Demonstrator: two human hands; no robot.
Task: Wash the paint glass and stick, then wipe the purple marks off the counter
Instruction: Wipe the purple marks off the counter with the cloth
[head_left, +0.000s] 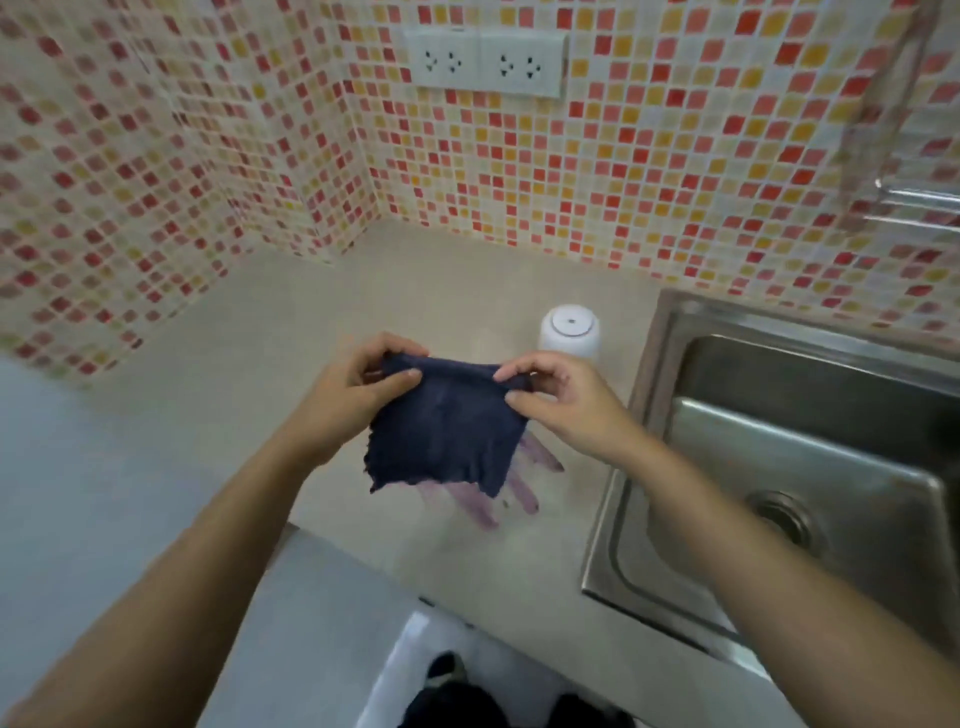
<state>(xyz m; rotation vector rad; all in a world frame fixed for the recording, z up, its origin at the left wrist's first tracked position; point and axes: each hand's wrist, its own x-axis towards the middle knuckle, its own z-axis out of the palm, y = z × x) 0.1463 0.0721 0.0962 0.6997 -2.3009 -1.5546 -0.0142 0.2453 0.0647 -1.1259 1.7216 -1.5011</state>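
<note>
Glass (569, 332) upturned beside sink (623, 483), cloth (447, 426) over marks (519, 493)

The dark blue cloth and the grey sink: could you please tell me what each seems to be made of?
The dark blue cloth looks like soft matte textile, possibly microfibre: it hangs limp, with a wavy frayed edge. The rectangular grey sink appears to be brushed stainless steel, given its dull reflections.

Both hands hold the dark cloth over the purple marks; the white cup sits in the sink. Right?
No: the head view shows the white cup on the counter beside the sink. The left hand and right hand do hold the dark cloth over the purple marks.
</note>
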